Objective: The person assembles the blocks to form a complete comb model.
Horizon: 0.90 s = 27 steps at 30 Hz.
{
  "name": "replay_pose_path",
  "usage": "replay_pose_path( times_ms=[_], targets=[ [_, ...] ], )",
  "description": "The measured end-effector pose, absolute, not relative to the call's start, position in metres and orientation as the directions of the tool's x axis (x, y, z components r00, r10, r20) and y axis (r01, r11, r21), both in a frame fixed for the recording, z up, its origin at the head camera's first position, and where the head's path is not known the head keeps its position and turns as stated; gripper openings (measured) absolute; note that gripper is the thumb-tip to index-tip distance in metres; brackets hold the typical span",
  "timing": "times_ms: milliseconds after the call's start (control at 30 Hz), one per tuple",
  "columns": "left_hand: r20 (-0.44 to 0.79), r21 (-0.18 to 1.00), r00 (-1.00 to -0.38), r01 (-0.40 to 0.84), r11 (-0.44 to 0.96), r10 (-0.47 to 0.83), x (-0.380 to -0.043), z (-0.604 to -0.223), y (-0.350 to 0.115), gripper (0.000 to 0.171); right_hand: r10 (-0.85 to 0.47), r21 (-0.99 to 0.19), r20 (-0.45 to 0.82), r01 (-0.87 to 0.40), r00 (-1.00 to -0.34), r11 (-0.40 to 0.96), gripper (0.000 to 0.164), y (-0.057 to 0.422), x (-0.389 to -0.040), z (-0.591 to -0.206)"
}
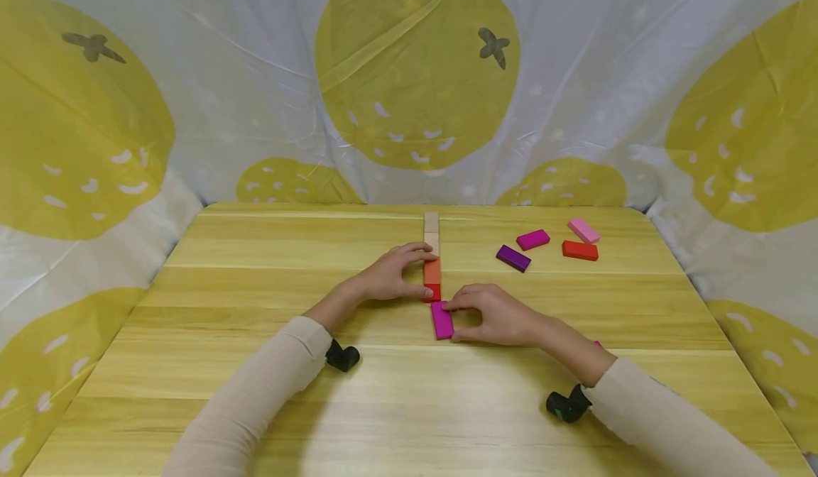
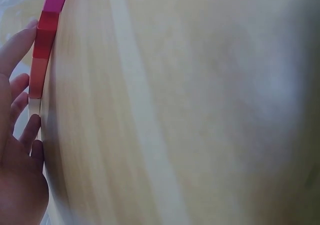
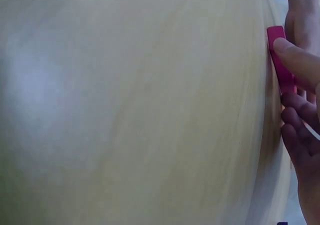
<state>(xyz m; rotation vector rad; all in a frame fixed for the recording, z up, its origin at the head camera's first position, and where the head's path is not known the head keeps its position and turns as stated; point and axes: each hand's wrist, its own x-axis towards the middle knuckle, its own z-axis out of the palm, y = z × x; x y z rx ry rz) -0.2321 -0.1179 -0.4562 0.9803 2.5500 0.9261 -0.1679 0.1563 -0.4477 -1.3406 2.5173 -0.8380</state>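
A row of flat blocks runs down the middle of the table: pale wooden blocks (image 1: pixel 431 221) at the far end, an orange block (image 1: pixel 432 271), then a red block (image 2: pixel 46 40). My left hand (image 1: pixel 391 272) lies along the row's left side. Its thumb touches the red block and its fingertips reach the pale and orange blocks, all loosely extended. At the row's near end lies a magenta block (image 1: pixel 442 322), slightly tilted and a little right of the line. My right hand (image 1: pixel 501 315) pinches this block between thumb and fingers from the right.
At the back right lie a purple block (image 1: pixel 513 258), another magenta block (image 1: pixel 533 240), a red block (image 1: pixel 580 250) and a pink block (image 1: pixel 584 230). A bit of magenta (image 1: pixel 597 343) shows behind the right forearm. A patterned curtain (image 1: pixel 415 72) closes off the far side.
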Motion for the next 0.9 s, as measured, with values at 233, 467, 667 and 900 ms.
replay_pose_path(
  times_ms=[233,467,667,900],
  targets=[
    [0.004,0.632,-0.740,0.523,0.572,0.672,-0.232,-0.459,-0.119,0.070,-0.788,-0.542,0.102,-0.698,-0.607,0.468,0.047,0.149,-0.166,-0.450],
    [0.004,0.631,-0.744,0.520,0.575,0.669,-0.232,-0.460,-0.119,0.071,-0.794,-0.520,0.118,-0.719,-0.596,0.462,0.048,0.145,-0.166,-0.453],
    [0.006,0.626,-0.741,0.527,0.575,0.672,-0.231,-0.459,-0.118,0.072,-0.787,-0.505,0.133,-0.725,-0.602,0.469,0.048,0.142,-0.166,-0.456],
    [0.021,0.624,-0.738,0.537,0.568,0.675,-0.231,-0.460,-0.117,0.070,-0.780,-0.481,0.159,-0.737,-0.606,0.475,0.045,0.139,-0.165,-0.458]
  ],
)
